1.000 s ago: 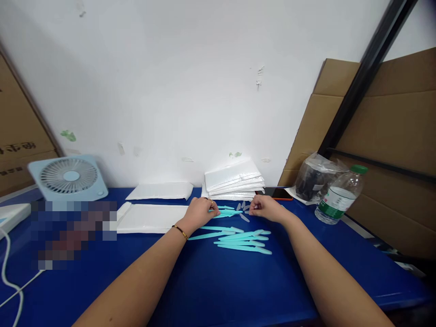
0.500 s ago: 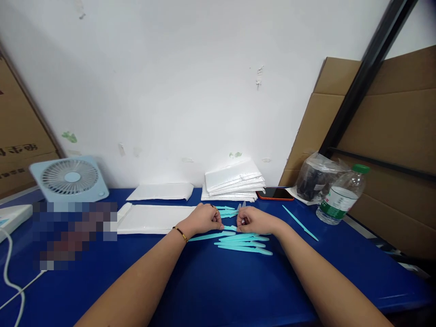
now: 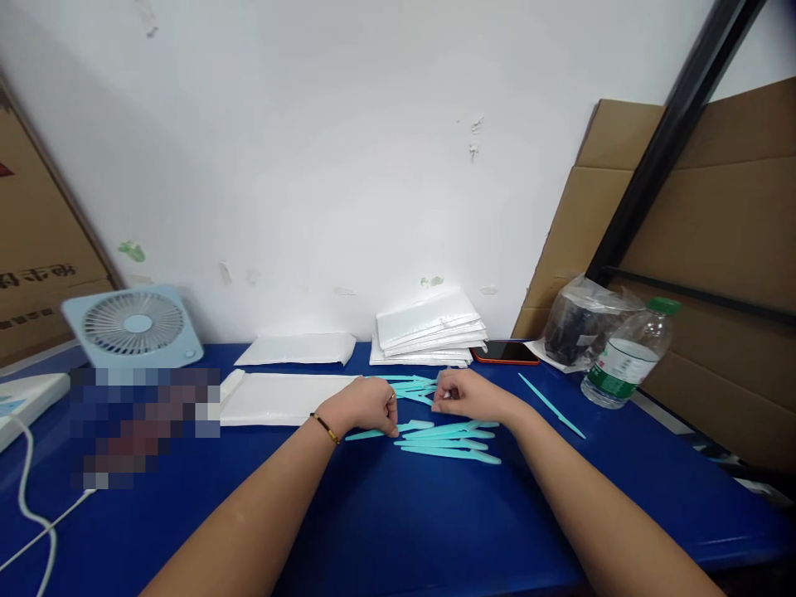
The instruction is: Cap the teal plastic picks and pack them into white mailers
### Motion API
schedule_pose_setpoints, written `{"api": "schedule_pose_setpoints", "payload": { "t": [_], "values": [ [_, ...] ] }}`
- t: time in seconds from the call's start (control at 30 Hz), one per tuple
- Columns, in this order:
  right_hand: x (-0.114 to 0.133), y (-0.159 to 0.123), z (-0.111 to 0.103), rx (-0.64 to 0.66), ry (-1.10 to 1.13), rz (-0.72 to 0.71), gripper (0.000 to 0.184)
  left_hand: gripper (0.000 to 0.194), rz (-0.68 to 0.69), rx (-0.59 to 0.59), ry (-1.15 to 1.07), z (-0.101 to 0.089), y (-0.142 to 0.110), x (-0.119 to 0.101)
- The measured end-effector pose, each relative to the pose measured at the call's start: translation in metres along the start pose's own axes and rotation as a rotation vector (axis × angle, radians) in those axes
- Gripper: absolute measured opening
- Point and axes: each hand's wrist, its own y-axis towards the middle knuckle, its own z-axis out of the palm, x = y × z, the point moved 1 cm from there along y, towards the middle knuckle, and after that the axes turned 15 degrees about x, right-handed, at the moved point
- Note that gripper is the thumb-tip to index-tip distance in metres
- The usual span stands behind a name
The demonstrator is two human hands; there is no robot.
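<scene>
My left hand [image 3: 366, 406] is closed, with its thumb and fingertips pinched on a turquoise eyebrow razor [image 3: 364, 434] lying on the blue table. Further right, my right hand [image 3: 469, 395] is also closed, fingertips down beside the back group of turquoise razors [image 3: 407, 387]. What it pinches, if anything, is hidden by the fingers. Several more razors [image 3: 444, 444] lie fanned out in front of both hands, with paler, see-through right ends. A single razor [image 3: 552, 405] lies slanted, apart from the others, to the right of my right arm.
White padded envelopes [image 3: 274, 398] lie left of my hands, and a stack of them [image 3: 429, 323] stands by the wall. Behind my right hand is a phone [image 3: 506, 353]. A water bottle [image 3: 628, 356] and a bagged dark object [image 3: 569, 327] stand right; a fan [image 3: 137, 323] stands left.
The razor held between both hands has left that spot. My left hand has come down toward me onto another razor; my right hand has shifted slightly away from me toward the back group.
</scene>
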Motion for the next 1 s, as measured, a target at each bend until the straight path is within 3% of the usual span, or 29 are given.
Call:
{"api": "schedule_pose_setpoints", "payload": {
  "t": [0.1, 0.17, 0.3, 0.37, 0.43, 0.53, 0.63, 0.77, 0.87, 1.0],
  "values": [
    [0.008, 0.005, 0.007, 0.073, -0.009, -0.064, 0.026, 0.010, -0.027, -0.130, 0.036, 0.002, 0.006, -0.006],
    [0.003, 0.006, 0.006, 0.051, -0.007, -0.063, 0.021, 0.010, -0.030, -0.218, 0.068, 0.004, 0.013, -0.006],
    [-0.019, 0.000, -0.009, -0.114, -0.001, 0.107, 0.017, 0.012, -0.069, -0.445, 0.111, 0.008, 0.027, 0.001],
    [-0.028, -0.010, -0.019, -0.134, 0.003, 0.179, 0.019, 0.014, -0.083, -0.496, 0.096, 0.010, 0.032, 0.006],
    [-0.032, -0.020, -0.027, -0.025, 0.031, 0.173, 0.024, 0.020, -0.079, -0.501, 0.072, 0.013, 0.033, 0.007],
    [-0.031, -0.030, -0.030, 0.240, 0.034, 0.143, 0.031, 0.022, -0.010, -0.476, 0.045, 0.015, 0.031, 0.002],
    [-0.025, -0.029, -0.027, 0.336, -0.005, 0.137, 0.032, 0.025, 0.153, -0.405, 0.045, 0.018, 0.028, -0.009],
    [-0.019, -0.021, -0.021, 0.227, 0.037, 0.036, 0.030, 0.022, 0.276, -0.334, 0.092, 0.022, 0.029, -0.017],
    [-0.017, -0.017, -0.020, 0.103, 0.066, 0.001, 0.027, 0.023, 0.209, -0.335, 0.148, 0.020, 0.030, -0.016],
    [-0.019, -0.018, -0.023, -0.034, 0.096, 0.040, 0.026, 0.029, 0.107, -0.445, 0.182, 0.012, 0.026, -0.012]
  ]
}}
